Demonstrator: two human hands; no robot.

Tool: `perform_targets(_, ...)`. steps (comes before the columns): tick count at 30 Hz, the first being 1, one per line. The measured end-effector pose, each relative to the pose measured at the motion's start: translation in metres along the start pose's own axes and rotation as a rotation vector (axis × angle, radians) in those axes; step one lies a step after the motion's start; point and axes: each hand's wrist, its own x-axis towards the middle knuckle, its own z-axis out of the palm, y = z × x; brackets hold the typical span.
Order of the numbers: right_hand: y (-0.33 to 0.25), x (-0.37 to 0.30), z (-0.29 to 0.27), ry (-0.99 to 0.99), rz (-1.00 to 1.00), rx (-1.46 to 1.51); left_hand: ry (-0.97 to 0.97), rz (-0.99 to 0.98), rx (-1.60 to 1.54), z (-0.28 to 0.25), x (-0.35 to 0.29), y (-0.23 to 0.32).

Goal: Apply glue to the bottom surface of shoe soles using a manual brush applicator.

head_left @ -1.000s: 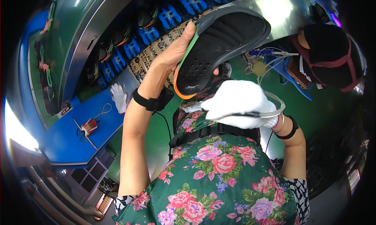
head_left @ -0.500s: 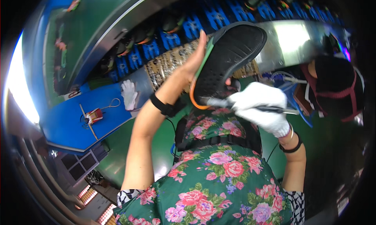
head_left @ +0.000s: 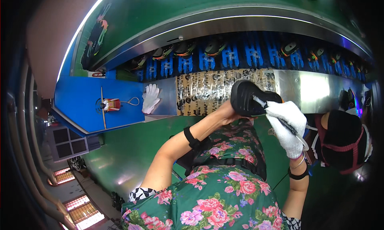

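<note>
A shoe [head_left: 243, 98] with a black sole is held in front of me, sole facing up. My left hand [head_left: 228, 113] grips it from below at its left side; most of the fingers are hidden behind the shoe. My right hand [head_left: 287, 124], in a white knitted glove, is closed around a slim brush [head_left: 289, 128] with a dark handle. A pale tube or cable curves away from the handle's rear end. The brush's light tip rests on or just over the middle of the sole.
Ahead runs a bench with a taped brown cover [head_left: 216, 88]. Behind it, shoes sit among blue racks [head_left: 230, 58]. On the left are a white glove [head_left: 151, 98] and a blue table [head_left: 76, 106] with a red-and-white container [head_left: 111, 105]. A person [head_left: 344, 138] is close at right.
The shoe has turned and come lower, with my left hand shifting from its side to underneath. My right hand's brush tip has moved from the sole's near end to its middle. The view has swung.
</note>
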Motion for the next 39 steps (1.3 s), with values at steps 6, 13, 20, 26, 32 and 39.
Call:
perform_targets(6, -0.007, -0.006, 0.003, 0.144, -0.031, 0.001, -0.319, -0.028, -1.078, 0.003, -0.008, -0.009)
perform_targets(13, -0.014, -0.002, -0.001, 0.151, -0.168, -0.141, -0.160, 0.071, -0.683, 0.032, 0.001, -0.019)
perform_targets(20, -0.015, 0.012, 0.005, 0.174, -0.205, -0.135, -0.304, 0.043, -0.842, 0.046, 0.000, -0.018)
perform_targets(26, -0.029, 0.014, 0.023, 0.224, -0.107, -0.238, -0.042, 0.059, -0.524, 0.046, 0.007, -0.019)
perform_targets(32, -0.022, -0.004, 0.022, 0.082, -0.074, -0.118, -0.027, 0.186, -0.403, 0.056, 0.015, -0.004)
perform_targets(39, -0.016, -0.014, 0.023, 0.073, -0.054, 0.010, -0.330, 0.333, -0.595, 0.059, 0.031, 0.006)
